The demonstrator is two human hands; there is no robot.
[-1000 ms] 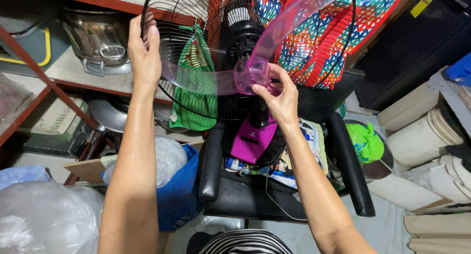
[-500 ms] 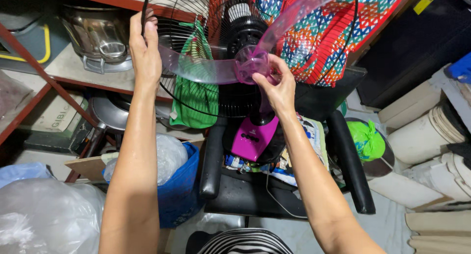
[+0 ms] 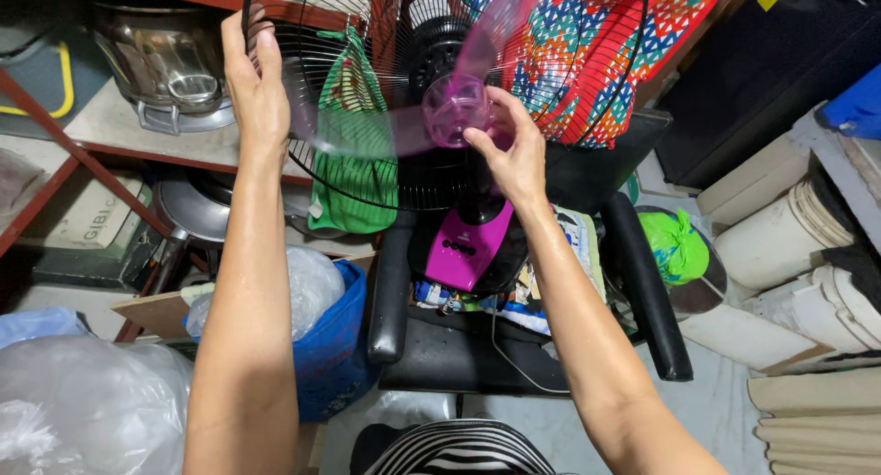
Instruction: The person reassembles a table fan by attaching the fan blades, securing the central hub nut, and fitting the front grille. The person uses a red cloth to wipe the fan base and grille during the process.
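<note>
Your left hand (image 3: 252,89) grips the wire guard (image 3: 303,149) rim; your right hand (image 3: 514,154), nearer, pinches the pink blade hub (image 3: 454,108), its axis facing you.

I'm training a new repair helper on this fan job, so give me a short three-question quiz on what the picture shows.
1. True or false: the left hand grips the rim of the black wire guard.
2. What does the right hand hold? A) the translucent pink blade hub B) the purple fan base C) the green tied bag
3. Fill in: the fan stands on a black ____.

Key:
1. True.
2. A; the fingers close around the hub, and the blades look blurred.
3. Chair; the fan base rests on its seat, between the armrests.
</note>
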